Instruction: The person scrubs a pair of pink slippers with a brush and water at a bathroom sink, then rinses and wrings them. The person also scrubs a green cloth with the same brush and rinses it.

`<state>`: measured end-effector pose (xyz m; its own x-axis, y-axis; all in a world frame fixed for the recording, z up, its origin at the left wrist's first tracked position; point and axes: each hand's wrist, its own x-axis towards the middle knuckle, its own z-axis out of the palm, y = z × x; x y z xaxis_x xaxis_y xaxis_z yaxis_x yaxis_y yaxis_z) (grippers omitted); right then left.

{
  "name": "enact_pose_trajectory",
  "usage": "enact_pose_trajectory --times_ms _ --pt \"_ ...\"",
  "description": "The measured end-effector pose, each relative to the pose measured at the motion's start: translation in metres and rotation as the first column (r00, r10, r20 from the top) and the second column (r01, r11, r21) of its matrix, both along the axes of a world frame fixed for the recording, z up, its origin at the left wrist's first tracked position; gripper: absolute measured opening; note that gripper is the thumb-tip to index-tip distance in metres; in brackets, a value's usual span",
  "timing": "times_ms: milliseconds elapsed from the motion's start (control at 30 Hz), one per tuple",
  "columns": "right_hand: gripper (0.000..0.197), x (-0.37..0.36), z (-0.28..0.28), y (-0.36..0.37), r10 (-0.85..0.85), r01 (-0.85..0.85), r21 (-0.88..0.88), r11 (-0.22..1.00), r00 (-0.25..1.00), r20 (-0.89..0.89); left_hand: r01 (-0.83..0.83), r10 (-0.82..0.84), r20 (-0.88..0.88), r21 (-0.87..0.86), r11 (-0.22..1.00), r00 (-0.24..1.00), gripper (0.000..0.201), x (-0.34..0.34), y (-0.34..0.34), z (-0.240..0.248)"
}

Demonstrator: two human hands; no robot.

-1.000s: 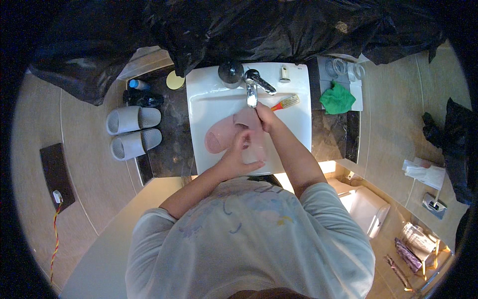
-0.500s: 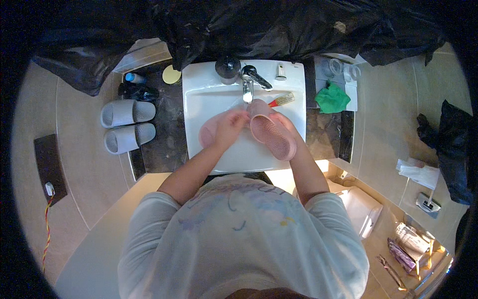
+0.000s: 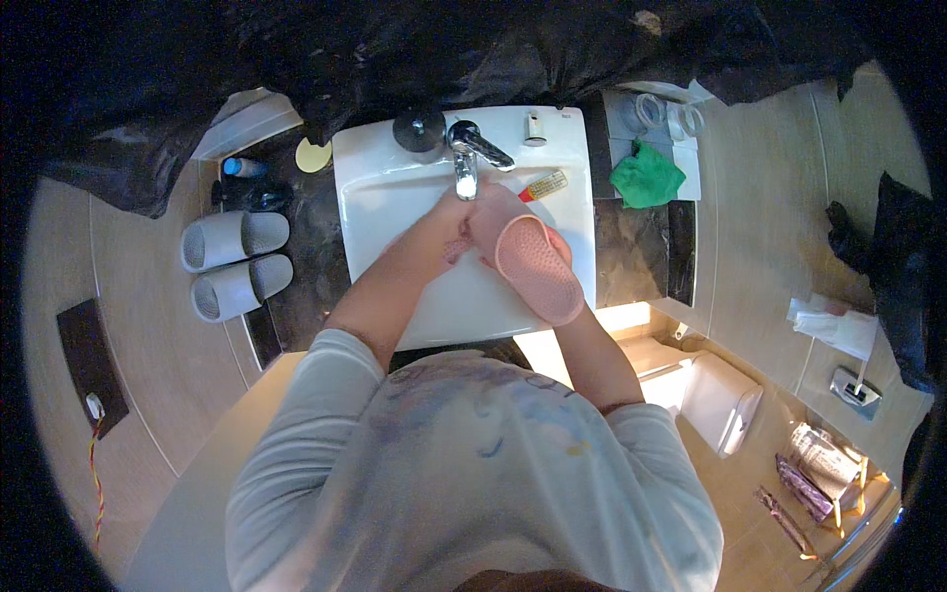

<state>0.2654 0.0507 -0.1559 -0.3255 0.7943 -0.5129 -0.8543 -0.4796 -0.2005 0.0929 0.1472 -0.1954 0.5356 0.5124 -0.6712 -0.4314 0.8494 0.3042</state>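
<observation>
A pink slide slipper is tilted over the white washbasin, its textured footbed facing up. My right hand grips it from behind along its right edge, mostly covered by the sole. My left hand reaches to the strap end under the chrome tap; its fingers are largely hidden there. Beneath my left wrist, part of a second pink slipper lies in the basin. A brush with a red handle rests on the basin's back right slope.
Two white slippers sit on the dark counter at left, near a blue-capped bottle and a yellow round lid. A dark round container stands left of the tap. At right lies a green cloth. Black plastic sheeting hangs behind.
My left hand has moved forward and in toward the strap, its forearm now covering most of the second slipper. The held slipper has turned its footbed more toward me. The whole view has shifted slightly.
</observation>
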Motion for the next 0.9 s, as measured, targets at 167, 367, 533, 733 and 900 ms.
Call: enact_pose_trajectory --times_ms 167,367,533,733,900 --pt "0.05 0.028 -0.053 0.017 0.183 -0.201 -0.094 0.975 0.968 -0.174 -0.064 0.066 -0.261 0.019 0.998 0.963 0.025 -0.033 0.005 -0.007" --pt "0.056 0.069 -0.053 0.009 0.235 -0.204 -0.148 0.968 0.942 0.238 -0.093 0.157 -0.504 0.149 0.984 0.849 0.028 -0.041 0.005 -0.024" --pt "0.05 0.044 -0.032 0.009 0.328 -0.295 -0.171 0.94 0.645 0.69 -0.194 0.255 -0.49 0.172 0.966 0.834 0.028 -0.044 0.004 -0.029" --pt "0.032 0.011 -0.074 0.021 0.261 -0.245 -0.198 0.949 0.258 0.93 -0.185 0.307 -0.504 0.279 0.942 0.807 0.037 -0.069 0.001 -0.033" --pt "0.028 0.023 -0.116 0.029 -0.036 -0.097 0.042 0.994 0.056 0.998 0.756 0.272 -0.934 0.349 0.553 0.232 0.053 -0.084 -0.011 -0.077"
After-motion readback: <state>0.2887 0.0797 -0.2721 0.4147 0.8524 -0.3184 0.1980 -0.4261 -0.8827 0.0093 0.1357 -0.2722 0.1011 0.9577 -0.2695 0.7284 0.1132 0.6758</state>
